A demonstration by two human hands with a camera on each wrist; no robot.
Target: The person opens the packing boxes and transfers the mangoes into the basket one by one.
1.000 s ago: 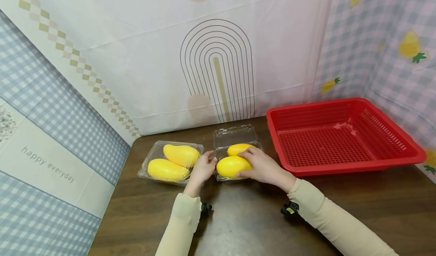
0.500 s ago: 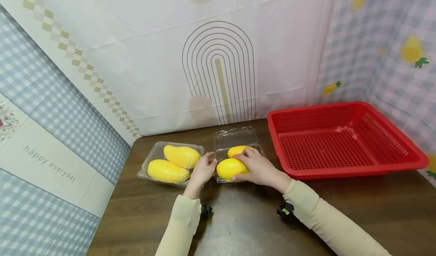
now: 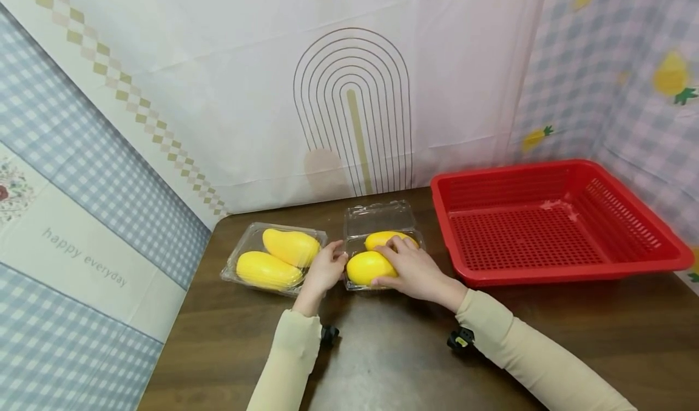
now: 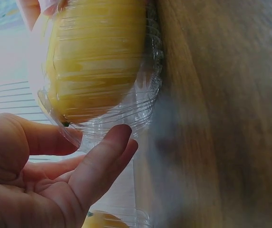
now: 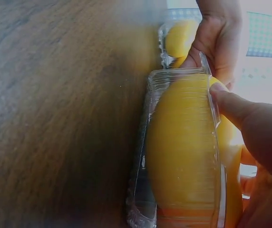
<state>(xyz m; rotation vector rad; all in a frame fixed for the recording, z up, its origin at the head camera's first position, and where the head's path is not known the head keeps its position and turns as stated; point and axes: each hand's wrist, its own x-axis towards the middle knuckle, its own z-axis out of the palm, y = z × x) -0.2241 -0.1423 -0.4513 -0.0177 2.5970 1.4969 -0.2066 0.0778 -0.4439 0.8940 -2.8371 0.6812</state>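
A clear plastic clamshell box (image 3: 377, 218) stands on the table with its lid folded back. Two yellow mangoes lie in it, a front mango (image 3: 367, 268) and a rear mango (image 3: 379, 239). My right hand (image 3: 419, 272) grips the front mango from the right, thumb on its near side and fingers over its top. My left hand (image 3: 324, 271) is at the box's left end. In the left wrist view, its thumb and fingers (image 4: 105, 156) pinch the clear rim (image 4: 72, 135). The right wrist view shows the front mango (image 5: 183, 142) behind the box's ribbed wall.
Left of my left hand stands a second clear box (image 3: 229, 272) holding two mangoes (image 3: 267, 269). A large red perforated basket (image 3: 443, 223) sits at the right. Patterned cloth (image 3: 251, 125) hangs behind the brown wooden table (image 3: 377, 362).
My right hand has shifted slightly left and settled on the front mango, which shows less of its right end. My left hand keeps its place at the box. The view has moved slightly.
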